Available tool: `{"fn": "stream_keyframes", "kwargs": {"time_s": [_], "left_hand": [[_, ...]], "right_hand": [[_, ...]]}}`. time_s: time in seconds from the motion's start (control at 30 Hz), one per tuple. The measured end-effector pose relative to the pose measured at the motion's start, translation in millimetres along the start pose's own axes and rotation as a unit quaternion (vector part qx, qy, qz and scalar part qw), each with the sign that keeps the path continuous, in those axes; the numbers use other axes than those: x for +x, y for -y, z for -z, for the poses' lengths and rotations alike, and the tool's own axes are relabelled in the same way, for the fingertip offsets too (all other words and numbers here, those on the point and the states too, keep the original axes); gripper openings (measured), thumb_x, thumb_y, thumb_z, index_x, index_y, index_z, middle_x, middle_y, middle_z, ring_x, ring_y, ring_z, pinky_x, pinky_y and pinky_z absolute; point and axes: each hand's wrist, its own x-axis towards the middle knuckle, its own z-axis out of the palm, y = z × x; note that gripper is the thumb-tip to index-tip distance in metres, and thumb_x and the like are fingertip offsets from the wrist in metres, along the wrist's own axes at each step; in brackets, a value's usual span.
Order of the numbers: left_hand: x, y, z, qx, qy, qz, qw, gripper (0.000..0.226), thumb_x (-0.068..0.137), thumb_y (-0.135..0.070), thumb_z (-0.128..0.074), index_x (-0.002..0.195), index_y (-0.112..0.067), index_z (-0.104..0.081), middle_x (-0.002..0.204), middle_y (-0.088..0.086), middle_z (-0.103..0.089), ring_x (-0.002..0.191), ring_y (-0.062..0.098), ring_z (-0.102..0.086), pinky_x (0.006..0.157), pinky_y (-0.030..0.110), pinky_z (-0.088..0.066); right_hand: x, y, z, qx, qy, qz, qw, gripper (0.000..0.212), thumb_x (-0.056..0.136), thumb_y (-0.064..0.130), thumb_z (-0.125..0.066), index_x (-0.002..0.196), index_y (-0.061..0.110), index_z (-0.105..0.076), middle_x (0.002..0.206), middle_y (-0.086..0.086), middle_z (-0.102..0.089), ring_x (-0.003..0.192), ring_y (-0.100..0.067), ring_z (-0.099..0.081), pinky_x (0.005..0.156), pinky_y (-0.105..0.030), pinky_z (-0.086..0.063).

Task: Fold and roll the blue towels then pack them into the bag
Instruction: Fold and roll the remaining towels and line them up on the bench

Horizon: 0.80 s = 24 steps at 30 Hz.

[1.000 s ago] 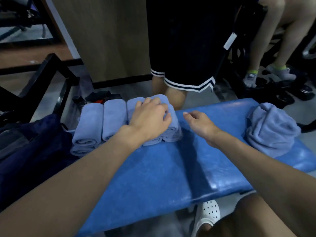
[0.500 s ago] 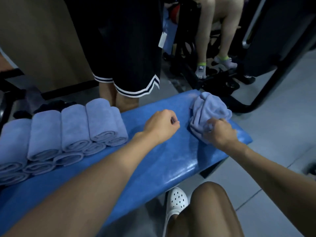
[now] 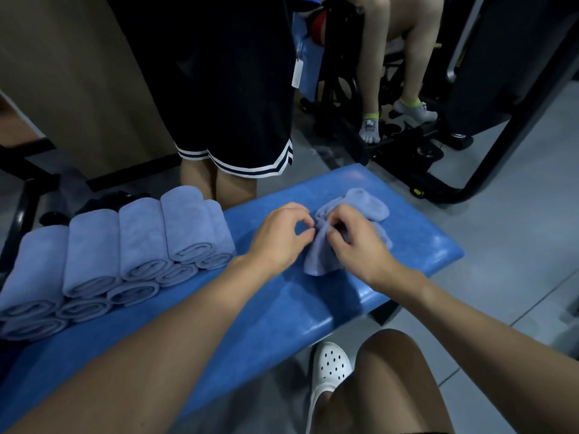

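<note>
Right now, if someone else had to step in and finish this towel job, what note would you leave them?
Left hand: pinches the crumpled towel at its bunched middle.
Right hand: pinches the same towel, right beside the left.
Where things are: the crumpled towel lies on the right end of the blue bench; the rolled towels are stacked in two layers on its left end. The bag is not in view.
Done: those rolls.
Left: spread, fold and roll this towel, then pack all the rolls into the bag.
</note>
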Motion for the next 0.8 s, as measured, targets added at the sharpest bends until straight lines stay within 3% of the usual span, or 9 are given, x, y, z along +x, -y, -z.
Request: {"fn": "stream_keyframes", "kwargs": {"time_s": [0.07, 0.13, 0.2, 0.27, 0.37, 0.5, 0.63, 0.73, 0.8], "left_hand": [[-13, 5, 11, -0.044, -0.013, 0.014, 0.999, 0.011, 0.088, -0.013, -0.069, 0.080, -0.020, -0.066, 0.105, -0.014, -0.068, 0.104, 0.010, -0.064, 0.092, 0.031, -0.047], [-27, 11, 22, -0.081, -0.026, 0.032, 0.996, 0.017, 0.091, -0.015, -0.064, 0.079, -0.025, -0.057, 0.088, -0.018, -0.068, 0.087, 0.003, -0.064, 0.080, 0.028, -0.046], [-44, 16, 35, -0.099, -0.049, 0.043, 0.993, 0.020, 0.092, -0.013, -0.059, 0.079, -0.025, -0.050, 0.065, -0.015, -0.059, 0.063, 0.006, -0.053, 0.066, 0.028, -0.041], [-60, 19, 50, -0.118, -0.065, 0.054, 0.989, 0.025, 0.094, -0.009, -0.054, 0.081, -0.027, -0.045, 0.056, -0.010, -0.054, 0.054, 0.015, -0.050, 0.056, 0.036, -0.041], [-83, 25, 69, -0.146, -0.080, 0.058, 0.984, 0.029, 0.096, -0.004, -0.050, 0.086, -0.031, -0.049, 0.063, 0.000, -0.056, 0.072, 0.017, -0.070, 0.070, 0.042, -0.052], [-115, 40, 78, -0.115, 0.007, 0.080, 0.990, 0.033, 0.089, -0.006, -0.064, 0.108, -0.032, -0.059, 0.107, -0.011, -0.065, 0.110, 0.007, -0.063, 0.092, 0.034, -0.055], [-134, 52, 86, -0.115, -0.054, 0.079, 0.989, 0.022, 0.090, -0.012, -0.067, 0.083, -0.033, -0.064, 0.090, -0.015, -0.070, 0.093, 0.010, -0.067, 0.089, 0.042, -0.054], [-140, 47, 95, -0.184, -0.082, 0.110, 0.973, 0.025, 0.089, -0.011, -0.070, 0.100, -0.031, -0.062, 0.104, -0.009, -0.070, 0.104, 0.011, -0.066, 0.094, 0.040, -0.053], [-144, 43, 100, -0.189, -0.093, 0.105, 0.972, 0.019, 0.089, -0.008, -0.069, 0.101, -0.022, -0.068, 0.101, -0.006, -0.073, 0.100, 0.013, -0.068, 0.093, 0.041, -0.055]], "right_hand": [[-2, 15, -7, 0.039, 0.010, -0.021, 0.999, 0.010, 0.094, 0.003, -0.050, 0.084, 0.006, -0.049, 0.073, 0.007, -0.050, 0.068, 0.002, -0.048, 0.065, -0.012, -0.036], [-4, 25, -15, 0.049, 0.020, -0.023, 0.998, 0.012, 0.096, 0.006, -0.050, 0.085, 0.010, -0.047, 0.073, 0.012, -0.048, 0.067, 0.005, -0.049, 0.065, -0.010, -0.035], [-6, 35, -22, 0.062, 0.029, -0.021, 0.997, 0.012, 0.097, 0.009, -0.051, 0.087, 0.013, -0.047, 0.075, 0.012, -0.050, 0.069, 0.004, -0.049, 0.065, -0.009, -0.035], [-7, 46, -29, 0.061, 0.044, -0.012, 0.997, 0.009, 0.097, 0.009, -0.052, 0.089, 0.012, -0.049, 0.078, 0.010, -0.052, 0.071, 0.004, -0.050, 0.065, -0.009, -0.035], [-12, 62, -40, 0.041, 0.082, -0.002, 0.996, 0.007, 0.096, 0.009, -0.052, 0.090, 0.010, -0.052, 0.081, 0.005, -0.056, 0.076, 0.004, -0.051, 0.064, -0.009, -0.034], [-15, 87, -58, 0.107, 0.074, -0.008, 0.991, 0.014, 0.095, 0.002, -0.051, 0.086, 0.012, -0.051, 0.081, 0.001, -0.056, 0.075, -0.006, -0.052, 0.070, -0.014, -0.038], [-11, 111, -62, 0.183, 0.067, -0.033, 0.980, 0.021, 0.095, -0.002, -0.050, 0.085, 0.017, -0.050, 0.076, 0.003, -0.054, 0.068, -0.003, -0.049, 0.067, -0.013, -0.038], [-8, 127, -61, 0.213, 0.077, -0.041, 0.973, 0.022, 0.096, -0.001, -0.050, 0.085, 0.017, -0.050, 0.072, 0.003, -0.052, 0.060, 0.003, -0.045, 0.062, -0.011, -0.038], [-8, 136, -61, 0.234, 0.083, -0.041, 0.968, 0.020, 0.097, -0.001, -0.049, 0.086, 0.015, -0.050, 0.070, 0.003, -0.051, 0.057, 0.002, -0.042, 0.058, -0.012, -0.037]]}}
